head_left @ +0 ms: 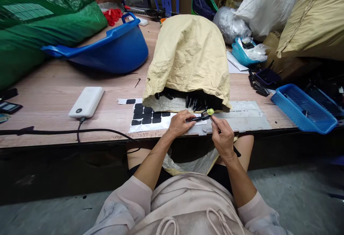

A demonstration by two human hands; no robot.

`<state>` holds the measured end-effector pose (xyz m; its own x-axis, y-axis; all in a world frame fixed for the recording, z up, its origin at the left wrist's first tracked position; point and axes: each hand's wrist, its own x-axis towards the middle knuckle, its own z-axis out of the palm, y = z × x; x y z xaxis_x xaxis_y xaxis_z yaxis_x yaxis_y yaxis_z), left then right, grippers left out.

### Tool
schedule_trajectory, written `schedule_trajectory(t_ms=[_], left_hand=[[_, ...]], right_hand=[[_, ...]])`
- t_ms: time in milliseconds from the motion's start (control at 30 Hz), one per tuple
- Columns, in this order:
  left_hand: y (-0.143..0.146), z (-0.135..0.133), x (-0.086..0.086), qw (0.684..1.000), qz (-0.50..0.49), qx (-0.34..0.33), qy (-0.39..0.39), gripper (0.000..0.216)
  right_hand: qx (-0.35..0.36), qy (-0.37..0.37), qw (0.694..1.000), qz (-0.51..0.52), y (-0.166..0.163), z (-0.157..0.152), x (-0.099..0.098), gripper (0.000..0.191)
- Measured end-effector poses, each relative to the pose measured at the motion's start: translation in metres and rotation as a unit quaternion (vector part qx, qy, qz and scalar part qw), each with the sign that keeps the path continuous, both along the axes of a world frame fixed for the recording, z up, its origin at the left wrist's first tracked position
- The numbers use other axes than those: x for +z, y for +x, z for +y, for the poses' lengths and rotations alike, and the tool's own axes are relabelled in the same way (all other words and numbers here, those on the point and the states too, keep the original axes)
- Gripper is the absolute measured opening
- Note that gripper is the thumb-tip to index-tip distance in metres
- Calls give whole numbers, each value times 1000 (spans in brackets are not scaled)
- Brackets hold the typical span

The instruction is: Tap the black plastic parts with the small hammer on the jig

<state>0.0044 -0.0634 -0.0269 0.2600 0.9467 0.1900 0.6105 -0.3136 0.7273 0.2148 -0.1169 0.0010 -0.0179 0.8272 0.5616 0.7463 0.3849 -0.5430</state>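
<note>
Fingers (189, 115) of the left hand (180, 123) pinch a black piece (197, 119); the right hand (223, 134) grips a yellow-ended tool (210, 111).

The person wears a pale pinkish-beige top (193, 195), its loose sleeves (122, 206) at seven and five o'clock mottled with greyish white, its looped cords (219, 213) between five and six o'clock, and black shorts (220, 174).

A slim black piece (197, 119) is lying roughly sideways near the table's (115, 81) front edge. Against or just beside it, a hammer-like tool (210, 112) is slanting, its yellow-green head pointing inward, its black handle extending past that edge.
</note>
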Motion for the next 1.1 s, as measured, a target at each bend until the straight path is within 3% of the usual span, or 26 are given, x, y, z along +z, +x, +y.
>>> schedule_trajectory(t_ms=[300,500,700,900,1100], left_hand=[[0,0,3,1000,3,-1,-15,21],[-2,1,4,1000,1,-7,-29,21],[-1,2,3,1000,12,-5,-25,21],[2,0,7,999,29,6,-23,20],[2,-1,6,999,31,1,-11,18]], right_hand=[[-12,-14,996,-82,-7,-4,1,33],[7,-34,998,-47,-14,-7,8,36],[28,-51,996,-63,-17,-8,3,37],[22,17,997,-76,33,12,-1,37],[95,10,978,-185,89,50,-13,26]])
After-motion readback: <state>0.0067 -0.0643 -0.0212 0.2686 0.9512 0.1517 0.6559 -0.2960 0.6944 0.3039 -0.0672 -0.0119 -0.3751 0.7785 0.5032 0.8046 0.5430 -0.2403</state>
